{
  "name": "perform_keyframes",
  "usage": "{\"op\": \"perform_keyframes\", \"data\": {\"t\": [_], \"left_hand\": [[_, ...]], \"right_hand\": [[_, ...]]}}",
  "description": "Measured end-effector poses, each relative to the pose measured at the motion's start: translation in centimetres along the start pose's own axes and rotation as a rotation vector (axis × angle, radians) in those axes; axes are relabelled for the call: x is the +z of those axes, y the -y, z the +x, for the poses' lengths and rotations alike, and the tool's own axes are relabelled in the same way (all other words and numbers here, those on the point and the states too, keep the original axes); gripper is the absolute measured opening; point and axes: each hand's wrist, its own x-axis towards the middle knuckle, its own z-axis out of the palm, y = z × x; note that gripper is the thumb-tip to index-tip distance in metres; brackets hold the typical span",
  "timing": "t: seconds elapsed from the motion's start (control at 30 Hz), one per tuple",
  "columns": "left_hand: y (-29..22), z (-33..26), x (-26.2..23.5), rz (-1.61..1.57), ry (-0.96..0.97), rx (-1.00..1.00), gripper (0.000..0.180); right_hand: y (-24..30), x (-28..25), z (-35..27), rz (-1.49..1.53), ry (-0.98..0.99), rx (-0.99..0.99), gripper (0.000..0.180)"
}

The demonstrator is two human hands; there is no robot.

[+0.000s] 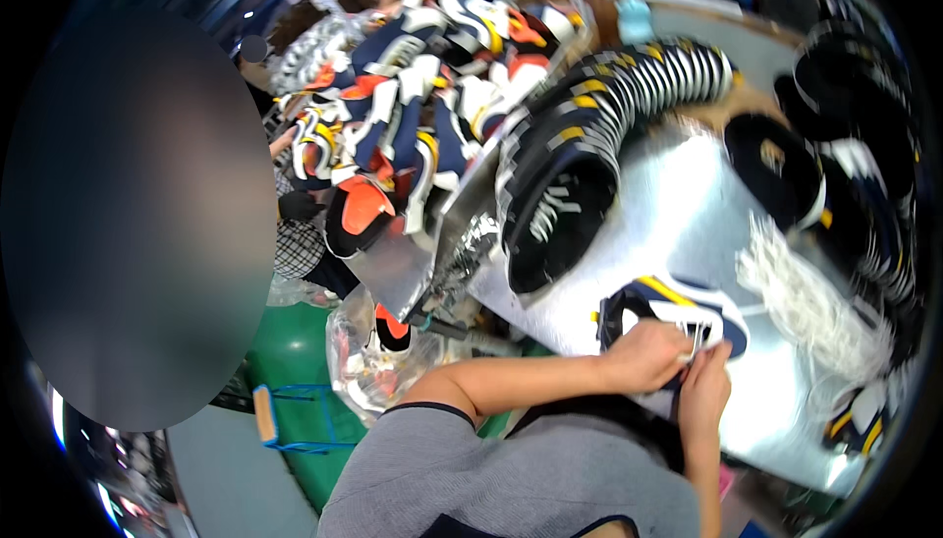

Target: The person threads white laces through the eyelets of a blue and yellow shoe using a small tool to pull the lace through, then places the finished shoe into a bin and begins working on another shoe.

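Note:
A shoe upper (727,317) in white, navy and yellow lies on the metal tabletop (678,184) in front of me. My left hand (646,353) is closed on it at the lacing opening, with the forearm reaching across from the left. Close beside it, my right hand (705,386) has its fingers pinched together at a white shoelace by the same opening. The fingertips nearly meet, and part of the lace is hidden behind them. A bundle of loose white shoelaces (810,302) lies to the right of the upper.
Nested dark uppers (589,125) curve along the table's far left side. Beyond a metal edge, many mixed uppers (413,96) are heaped. More uppers (776,169) line the right rim. A clear plastic bag (354,351) and a blue-framed stool (305,415) are lower left. Another person sits left.

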Motion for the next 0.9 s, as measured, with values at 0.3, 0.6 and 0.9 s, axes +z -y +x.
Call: {"op": "perform_keyframes", "data": {"t": [0.3, 0.6, 0.9], "left_hand": [[0.0, -1.3, -0.6, 0.219, -0.071, 0.150, 0.013], [-0.5, -2.9, -1.3, 0.219, -0.232, 0.213, 0.010], [0.5, -2.7, -1.4, 0.206, -0.172, 0.211, 0.010]], "right_hand": [[0.3, -9.4, -0.4, 0.313, -0.206, -0.410, 0.005], [3.0, -4.5, 0.7, -0.449, 0.115, -0.501, 0.008], [2.3, -3.8, 3.7, 0.148, 0.428, -0.343, 0.022]]}}
